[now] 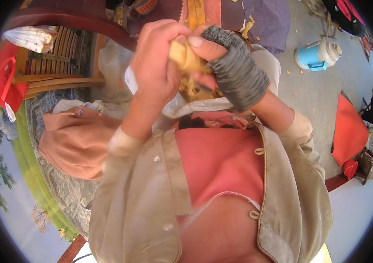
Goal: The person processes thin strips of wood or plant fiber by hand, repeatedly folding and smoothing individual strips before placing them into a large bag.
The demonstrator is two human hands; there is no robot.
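Note:
Both my hands are raised together before my chest, over my lap. My left hand (155,57) curls around a pale yellow piece (189,56); I cannot tell its material. My right hand (230,56), wrapped in a grey knitted band over the palm and wrist, grips the same piece from the other side, its thumb on top. The lower fingers of that hand are blurred, and a dark patch beside them is too unclear to name. Just below, yellow curled strips (194,92) lie in a white woven plastic sack (198,107) on my lap.
A wooden slatted chair (54,60) with a red bag (5,85) stands at the left. Beside me lies a folded orange-pink garment (74,141). A blue and cream thermos jug (318,55) lies to the right on the concrete floor, with a red folded sheet (351,130) nearer.

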